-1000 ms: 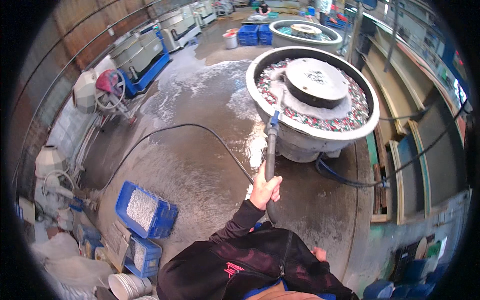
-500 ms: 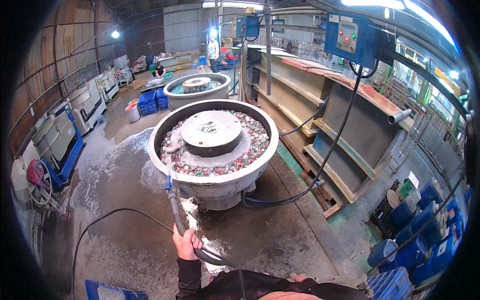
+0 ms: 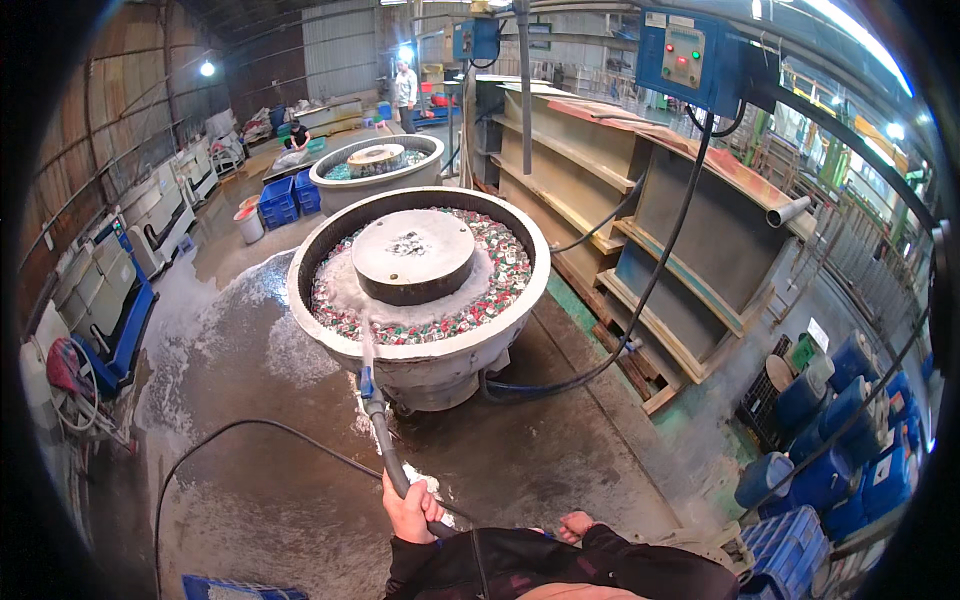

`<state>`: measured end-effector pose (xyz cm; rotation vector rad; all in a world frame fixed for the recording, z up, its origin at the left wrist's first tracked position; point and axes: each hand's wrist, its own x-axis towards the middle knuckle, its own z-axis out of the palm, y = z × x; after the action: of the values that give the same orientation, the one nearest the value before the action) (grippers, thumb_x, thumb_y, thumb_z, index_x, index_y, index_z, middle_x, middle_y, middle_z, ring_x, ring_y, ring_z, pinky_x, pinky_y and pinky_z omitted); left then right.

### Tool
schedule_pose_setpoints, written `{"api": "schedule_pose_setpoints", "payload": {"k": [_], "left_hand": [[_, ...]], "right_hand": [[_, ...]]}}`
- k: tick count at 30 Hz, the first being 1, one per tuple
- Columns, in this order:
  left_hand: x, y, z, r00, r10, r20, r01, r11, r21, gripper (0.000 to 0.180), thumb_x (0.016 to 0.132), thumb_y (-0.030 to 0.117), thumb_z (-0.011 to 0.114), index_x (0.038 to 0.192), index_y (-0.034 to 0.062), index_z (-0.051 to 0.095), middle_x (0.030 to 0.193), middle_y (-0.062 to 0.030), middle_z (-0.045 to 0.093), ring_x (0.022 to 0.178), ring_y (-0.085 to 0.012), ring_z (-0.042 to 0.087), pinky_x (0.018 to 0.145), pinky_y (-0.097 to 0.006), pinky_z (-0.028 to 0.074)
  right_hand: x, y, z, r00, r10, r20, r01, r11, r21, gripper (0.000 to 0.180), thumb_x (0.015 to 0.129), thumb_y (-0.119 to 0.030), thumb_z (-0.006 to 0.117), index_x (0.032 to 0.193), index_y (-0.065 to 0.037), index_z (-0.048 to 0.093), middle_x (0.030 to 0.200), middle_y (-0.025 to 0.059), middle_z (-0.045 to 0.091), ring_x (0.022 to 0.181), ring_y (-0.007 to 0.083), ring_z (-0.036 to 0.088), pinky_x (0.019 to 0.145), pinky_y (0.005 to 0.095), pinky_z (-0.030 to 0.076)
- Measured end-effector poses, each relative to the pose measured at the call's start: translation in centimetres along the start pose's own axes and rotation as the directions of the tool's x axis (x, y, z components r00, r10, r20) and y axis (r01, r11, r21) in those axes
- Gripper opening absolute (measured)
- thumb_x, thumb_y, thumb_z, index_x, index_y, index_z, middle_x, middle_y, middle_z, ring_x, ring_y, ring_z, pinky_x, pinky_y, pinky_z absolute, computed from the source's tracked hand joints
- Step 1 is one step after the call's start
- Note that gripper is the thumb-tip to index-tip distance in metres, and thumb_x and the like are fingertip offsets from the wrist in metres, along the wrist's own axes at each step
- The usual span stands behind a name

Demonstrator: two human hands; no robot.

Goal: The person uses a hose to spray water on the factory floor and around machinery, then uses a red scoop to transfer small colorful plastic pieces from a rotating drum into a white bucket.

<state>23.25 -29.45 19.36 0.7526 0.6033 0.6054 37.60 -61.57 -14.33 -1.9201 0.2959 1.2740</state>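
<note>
My left hand (image 3: pixel 408 512) is wrapped round a thick grey hose (image 3: pixel 388 452) that ends in a blue valve nozzle (image 3: pixel 367 383). From the nozzle, water (image 3: pixel 367 340) sprays over the near rim of a large round tub (image 3: pixel 418 350). Many small red, green and white pieces (image 3: pixel 480 318) fill the ring inside this tub, with whitish foam among them, around a raised round centre (image 3: pixel 412 245). Near my waist, my right hand (image 3: pixel 576 526) hangs loosely curled with nothing visible in it, apart from the hose.
A black hose (image 3: pixel 240 422) loops across the wet floor on the left. A second round tub (image 3: pixel 335 192) stands behind the first. Tall metal tanks (image 3: pixel 690 260) line the right, below a blue control box (image 3: pixel 690 62). Blue drums (image 3: pixel 765 480) and a blue crate (image 3: pixel 790 550) are at lower right.
My left hand and the nozzle have swung to the right, and the spray now crosses the tub's front rim. My right hand has come further into view. The whole view has shifted slightly.
</note>
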Motion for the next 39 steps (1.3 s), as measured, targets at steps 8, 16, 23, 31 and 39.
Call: {"api": "schedule_pose_setpoints", "payload": {"k": [8,16,23,31,39], "left_hand": [[1.5,1.5,-1.0,0.999,-0.007,0.041,0.007,1.000,-0.003,0.059,0.080,0.000,0.045,0.131,0.0198,0.025,0.050,0.0017,0.030,0.034,-0.0070,0.028,0.032,-0.023,0.027],[1.8,-1.2,-1.9,0.985,-0.122,0.123,0.121,0.992,0.021,0.079,0.081,0.002,0.051,0.140,0.0190,0.001,0.052,-0.0009,0.035,0.037,-0.0106,0.034,0.036,-0.027,0.034],[1.8,-1.1,-0.6,0.994,-0.072,0.078,0.075,0.997,-0.036,0.080,0.080,0.002,0.052,0.140,0.0190,0.002,0.052,-0.0002,0.035,0.036,-0.0103,0.035,0.036,-0.027,0.035],[1.4,1.0,-0.2,0.996,0.092,0.016,-0.092,0.996,0.009,0.054,0.079,0.000,0.049,0.127,0.0136,0.029,0.051,0.0011,0.034,0.034,-0.0078,0.033,0.032,-0.024,0.032],[-1.2,-1.0,1.7,0.998,-0.037,0.051,0.032,0.995,0.098,0.039,0.080,0.001,0.050,0.112,0.0110,0.032,0.052,-0.0007,0.037,0.034,-0.0087,0.034,0.033,-0.025,0.032]], "right_hand": [[3.1,2.3,1.9,1.000,-0.023,-0.014,0.023,0.999,0.023,0.029,0.087,-0.016,0.044,0.112,-0.010,0.057,0.078,0.0062,0.064,0.053,0.0144,0.057,0.043,0.0303,0.047],[0.3,9.5,-0.9,0.972,-0.235,0.027,0.205,0.782,-0.589,0.023,0.076,-0.013,0.051,0.096,-0.006,0.061,0.079,0.0066,0.065,0.059,0.0168,0.061,0.049,0.0330,0.048],[4.5,15.3,-4.4,0.884,-0.430,0.184,0.449,0.667,-0.595,0.022,0.079,-0.015,0.050,0.095,-0.004,0.061,0.078,0.0080,0.066,0.057,0.0188,0.061,0.046,0.0340,0.048],[1.7,4.2,-3.8,0.995,0.075,-0.062,-0.072,0.996,0.051,0.029,0.084,-0.011,0.039,0.110,-0.006,0.053,0.074,0.0081,0.063,0.049,0.0169,0.056,0.041,0.0338,0.048],[2.3,3.1,-2.1,0.997,0.071,-0.010,-0.070,0.997,0.035,0.030,0.085,-0.012,0.039,0.111,-0.006,0.053,0.076,0.0090,0.064,0.049,0.0173,0.056,0.042,0.0321,0.048]]}}
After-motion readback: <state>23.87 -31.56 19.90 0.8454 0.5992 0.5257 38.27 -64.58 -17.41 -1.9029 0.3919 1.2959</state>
